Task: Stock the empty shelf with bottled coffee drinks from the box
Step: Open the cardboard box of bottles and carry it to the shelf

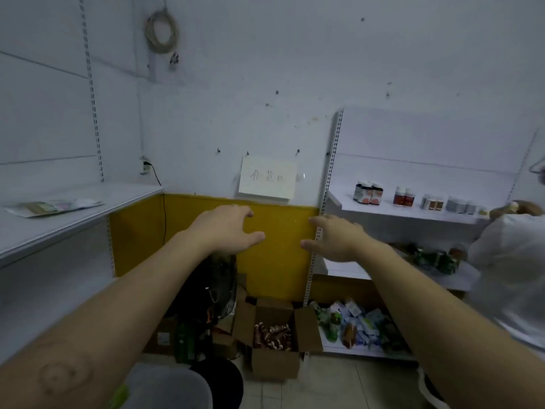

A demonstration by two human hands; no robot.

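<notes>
With the left hand (227, 228) and right hand (336, 240) spread wide and holding nothing, the best move is down to the open box (275, 366) on the floor ahead, gripping coffee bottles (272, 336) by their bodies for the left shelf (73, 224).

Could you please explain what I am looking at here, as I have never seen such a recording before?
There is no machine here: the one picture comes from a wide-angle camera worn on a person's head, looking forward and down. The bare arms are that person's own. The left hand and right hand are open in mid-air and hold nothing. On the floor stands an open cardboard box with brown bottles inside. The white shelf on the left carries a few flat packets; the shelf on the right holds small jars. Another person in white is at the right edge.
</notes>
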